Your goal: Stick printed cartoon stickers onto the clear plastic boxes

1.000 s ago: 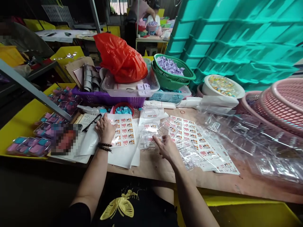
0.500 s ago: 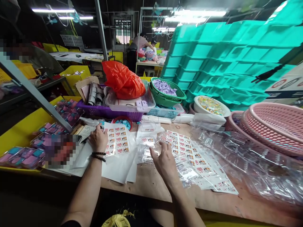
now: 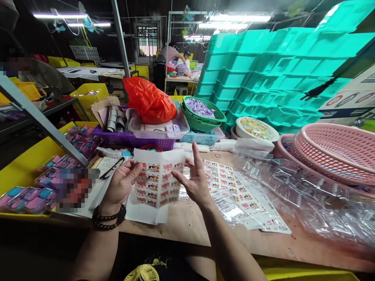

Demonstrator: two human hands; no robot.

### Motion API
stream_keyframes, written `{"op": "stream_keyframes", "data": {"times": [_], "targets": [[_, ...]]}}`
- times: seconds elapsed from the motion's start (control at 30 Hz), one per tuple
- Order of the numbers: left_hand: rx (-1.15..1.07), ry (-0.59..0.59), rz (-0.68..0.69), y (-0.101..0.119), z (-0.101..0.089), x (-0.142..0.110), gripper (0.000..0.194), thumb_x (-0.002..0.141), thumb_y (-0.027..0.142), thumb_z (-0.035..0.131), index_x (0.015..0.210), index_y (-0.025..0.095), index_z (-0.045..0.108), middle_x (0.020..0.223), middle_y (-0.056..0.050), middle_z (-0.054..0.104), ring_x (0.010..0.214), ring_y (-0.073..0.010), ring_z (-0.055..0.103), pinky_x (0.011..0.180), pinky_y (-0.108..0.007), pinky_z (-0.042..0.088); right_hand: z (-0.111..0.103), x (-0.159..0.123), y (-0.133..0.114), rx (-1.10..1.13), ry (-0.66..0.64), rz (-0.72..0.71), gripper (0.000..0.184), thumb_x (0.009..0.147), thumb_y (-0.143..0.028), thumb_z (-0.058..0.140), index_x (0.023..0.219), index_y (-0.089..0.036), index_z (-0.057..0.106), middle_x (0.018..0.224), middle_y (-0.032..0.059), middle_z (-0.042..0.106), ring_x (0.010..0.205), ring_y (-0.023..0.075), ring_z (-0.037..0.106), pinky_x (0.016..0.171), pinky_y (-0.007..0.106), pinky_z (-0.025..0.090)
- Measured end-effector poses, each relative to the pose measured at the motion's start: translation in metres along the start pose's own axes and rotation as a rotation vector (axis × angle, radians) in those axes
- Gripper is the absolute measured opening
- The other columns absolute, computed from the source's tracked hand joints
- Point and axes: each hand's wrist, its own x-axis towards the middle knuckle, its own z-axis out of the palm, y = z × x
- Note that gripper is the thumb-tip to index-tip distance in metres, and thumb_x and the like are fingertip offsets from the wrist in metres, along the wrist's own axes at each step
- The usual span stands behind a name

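Observation:
My left hand (image 3: 121, 185) pinches the left edge of a white sheet of cat stickers (image 3: 159, 179), thumb in front, and the sheet is raised and slightly bent above the table. At its right edge is my right hand (image 3: 196, 183), fingers apart, one pointing up. The thumb lies over the sheet's right part; whether it touches cannot be made out. Behind and below are white backing papers (image 3: 137, 212). To the right lie more sticker sheets (image 3: 241, 191), with clear plastic blister shells (image 3: 227, 207) partly on them.
Along the back stand a purple basket (image 3: 117, 137), a green basket (image 3: 202, 123) and a white bowl (image 3: 277, 136). Pink baskets (image 3: 331, 156) and clear plastic packs (image 3: 322, 207) fill the right side. A yellow bin (image 3: 23, 160) of packed items and a slanted metal post (image 3: 55, 130) are left.
The sticker sheet has come up off the table, held in my left hand. My right hand has moved from the clear shells to the sheet's right edge.

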Motion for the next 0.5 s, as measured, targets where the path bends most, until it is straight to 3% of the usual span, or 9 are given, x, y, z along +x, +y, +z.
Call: {"op": "stream_keyframes", "data": {"times": [0.1,0.2,0.33,0.4,0.5], "targets": [[-0.056,0.014,-0.04,-0.005,0.003,0.0,0.045,0.061,0.044,0.091,0.083,0.018,0.061,0.078,-0.001,0.073,0.075,-0.0193,0.072,0.075,-0.034,0.061,-0.005,-0.007,-0.007,0.015,0.049,0.023,0.075,0.086,-0.051,0.067,0.153,-0.033,0.038,0.112,0.0069,0.073,0.098,0.0219,0.068,0.093,0.043,0.055],[-0.071,0.045,-0.049,-0.015,0.005,0.001,0.049,0.062,0.041,0.091,0.093,0.019,0.06,0.081,0.0,0.074,0.078,-0.0184,0.072,0.079,-0.033,0.06,-0.016,-0.013,-0.016,-0.117,0.026,-0.035,0.042,0.084,-0.042,0.071,0.125,-0.033,0.07,0.096,0.0037,0.074,0.087,0.0211,0.066,0.089,0.043,0.055],[0.048,0.014,0.034,-0.028,0.009,0.0,0.059,0.073,0.048,0.082,0.117,0.02,0.054,0.091,-0.004,0.074,0.091,-0.0239,0.073,0.088,-0.041,0.058,-0.026,-0.016,-0.024,-0.168,0.014,0.052,0.036,0.077,-0.039,0.079,0.112,-0.031,0.076,0.095,0.0031,0.074,0.086,0.0218,0.066,0.083,0.042,0.055],[0.22,0.056,0.199,-0.029,0.01,-0.001,0.062,0.078,0.051,0.077,0.126,0.021,0.05,0.106,-0.009,0.072,0.107,-0.0273,0.068,0.097,-0.046,0.053,-0.029,-0.017,-0.026,-0.167,0.037,0.114,0.027,0.077,-0.041,0.078,0.101,-0.028,0.078,0.091,0.0038,0.075,0.082,0.0218,0.066,0.079,0.04,0.054],[0.623,0.131,0.601,-0.022,0.015,-0.004,0.076,0.071,0.049,0.083,0.134,0.023,0.05,0.138,-0.015,0.056,0.135,-0.0332,0.048,0.116,-0.051,0.035,-0.03,-0.02,-0.027,-0.21,0.041,0.133,0.019,0.08,-0.043,0.075,0.089,-0.027,0.079,0.08,0.0031,0.072,0.074,0.02,0.063,0.073,0.037,0.051]]}}
